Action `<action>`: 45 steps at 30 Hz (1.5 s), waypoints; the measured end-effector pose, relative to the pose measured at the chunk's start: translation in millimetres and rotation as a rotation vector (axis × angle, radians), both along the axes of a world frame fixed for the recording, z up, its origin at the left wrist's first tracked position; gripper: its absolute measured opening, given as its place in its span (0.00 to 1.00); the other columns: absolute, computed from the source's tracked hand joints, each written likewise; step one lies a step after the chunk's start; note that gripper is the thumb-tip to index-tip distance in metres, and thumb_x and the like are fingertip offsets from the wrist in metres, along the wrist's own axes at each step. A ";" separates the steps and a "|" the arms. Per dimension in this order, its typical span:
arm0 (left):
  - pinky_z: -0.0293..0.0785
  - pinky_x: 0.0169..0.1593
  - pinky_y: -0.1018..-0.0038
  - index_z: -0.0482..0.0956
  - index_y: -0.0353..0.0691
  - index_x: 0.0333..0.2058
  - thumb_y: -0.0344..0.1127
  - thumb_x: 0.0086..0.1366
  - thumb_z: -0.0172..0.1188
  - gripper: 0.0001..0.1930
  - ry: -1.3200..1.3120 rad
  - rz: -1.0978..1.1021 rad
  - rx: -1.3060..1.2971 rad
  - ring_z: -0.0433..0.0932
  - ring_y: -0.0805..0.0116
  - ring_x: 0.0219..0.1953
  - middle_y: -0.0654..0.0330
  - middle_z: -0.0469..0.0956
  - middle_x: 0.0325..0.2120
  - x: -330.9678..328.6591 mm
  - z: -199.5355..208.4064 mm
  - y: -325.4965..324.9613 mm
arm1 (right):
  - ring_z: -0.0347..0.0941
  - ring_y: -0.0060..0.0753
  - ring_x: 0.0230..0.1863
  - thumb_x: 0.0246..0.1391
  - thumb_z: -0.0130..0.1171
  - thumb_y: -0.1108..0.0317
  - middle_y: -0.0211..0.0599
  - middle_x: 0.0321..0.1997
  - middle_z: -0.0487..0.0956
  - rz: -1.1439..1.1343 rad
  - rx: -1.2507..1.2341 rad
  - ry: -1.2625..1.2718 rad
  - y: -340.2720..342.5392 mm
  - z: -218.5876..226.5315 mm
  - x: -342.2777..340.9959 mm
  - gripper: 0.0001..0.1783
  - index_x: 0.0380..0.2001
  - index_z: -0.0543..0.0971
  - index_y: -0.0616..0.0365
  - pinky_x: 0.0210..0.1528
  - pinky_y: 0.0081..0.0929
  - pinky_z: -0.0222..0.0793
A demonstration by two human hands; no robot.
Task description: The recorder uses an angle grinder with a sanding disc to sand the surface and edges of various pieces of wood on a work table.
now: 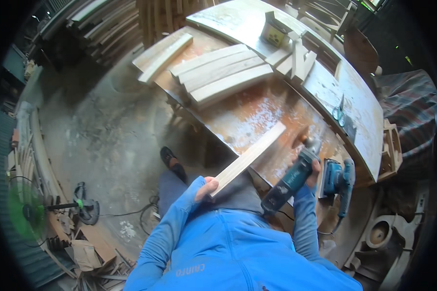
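One package shows: a small open cardboard box with a yellow-green face and a dark round mark (275, 32), standing at the far end of the long pale wooden desk (359, 104). Its top flaps are folded open, and its printed face is turned toward the near side. It stands just beside a cluster of short pale wood offcuts (296, 58), which lie on its right. The print on the box is too small to make out. There are no signs or screens in view.
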State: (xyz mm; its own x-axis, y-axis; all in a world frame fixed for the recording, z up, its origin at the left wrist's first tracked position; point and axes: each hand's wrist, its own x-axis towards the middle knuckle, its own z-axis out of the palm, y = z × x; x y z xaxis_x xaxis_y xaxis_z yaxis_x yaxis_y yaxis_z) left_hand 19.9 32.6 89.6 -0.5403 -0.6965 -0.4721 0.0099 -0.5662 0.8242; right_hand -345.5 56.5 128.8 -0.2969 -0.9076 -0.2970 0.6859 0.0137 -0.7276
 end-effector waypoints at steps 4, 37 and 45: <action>0.70 0.30 0.75 0.76 0.36 0.43 0.57 0.67 0.59 0.25 -0.051 0.268 -0.366 0.75 0.74 0.27 0.63 0.77 0.28 34.2 2.2 -37.9 | 0.80 0.43 0.32 0.51 0.61 0.36 0.43 0.36 0.79 -0.095 0.057 0.032 24.1 2.0 12.1 0.36 0.44 0.75 0.61 0.35 0.41 0.82; 0.73 0.52 0.57 0.77 0.38 0.47 0.42 0.42 0.80 0.33 -1.439 0.527 -1.145 0.75 0.44 0.47 0.45 0.75 0.43 136.4 -12.1 -390.2 | 0.79 0.44 0.36 0.44 0.66 0.36 0.44 0.36 0.79 -0.053 0.211 0.050 14.0 -2.7 27.8 0.39 0.42 0.75 0.65 0.43 0.40 0.80; 0.71 0.56 0.55 0.72 0.39 0.53 0.41 0.46 0.78 0.35 -1.619 0.507 -0.983 0.71 0.44 0.52 0.45 0.70 0.49 132.9 -19.6 -399.4 | 0.80 0.43 0.36 0.44 0.67 0.37 0.43 0.36 0.79 -0.059 0.204 0.068 21.9 1.5 28.9 0.39 0.44 0.75 0.64 0.43 0.39 0.81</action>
State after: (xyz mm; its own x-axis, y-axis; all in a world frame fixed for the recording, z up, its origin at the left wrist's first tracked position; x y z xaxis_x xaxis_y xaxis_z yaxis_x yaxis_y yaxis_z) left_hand 152.8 -366.7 70.0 0.2316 -0.9084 0.3480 -0.9653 -0.1703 0.1979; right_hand -316.6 78.5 130.3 -0.3731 -0.8112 -0.4502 0.6390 0.1271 -0.7586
